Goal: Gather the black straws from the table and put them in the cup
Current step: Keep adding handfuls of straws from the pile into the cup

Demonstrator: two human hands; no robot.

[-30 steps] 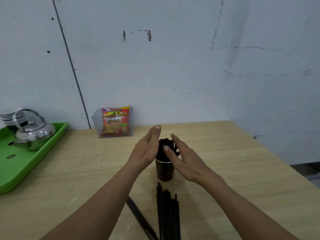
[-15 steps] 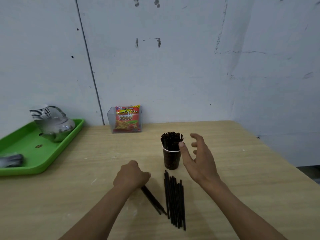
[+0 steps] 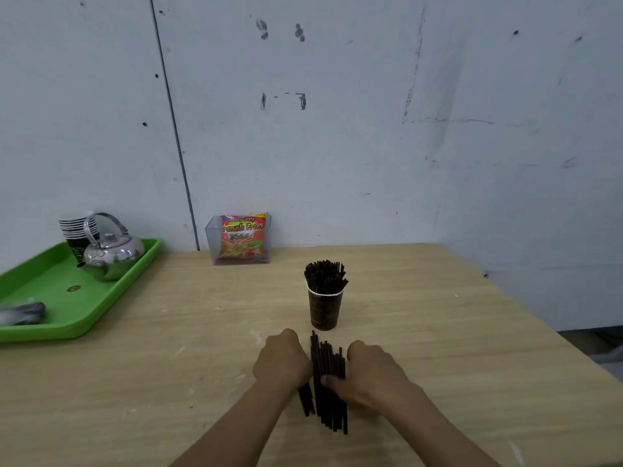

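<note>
A dark brown paper cup (image 3: 325, 310) stands upright on the wooden table (image 3: 438, 332), packed with black straws (image 3: 325, 274) that stick out of its top. Just in front of it a bundle of loose black straws (image 3: 328, 362) lies flat on the table, pointing away from me. My left hand (image 3: 281, 360) is curled against the bundle's left side and grips a few straws. On the right side, my right hand (image 3: 371, 372) curls over the bundle, its thumb pressed on top of the straws.
A green tray (image 3: 67, 298) at the left holds a steel kettle (image 3: 111, 252), a stack of paper cups (image 3: 77, 227) and a grey object (image 3: 22, 313). A clear box with a red snack packet (image 3: 241, 239) stands against the wall. The table's right edge falls away nearby.
Both hands left the cup and came down to the loose straws. The left hand brought its few straws against the main bundle, and the right hand closed over the bundle.
</note>
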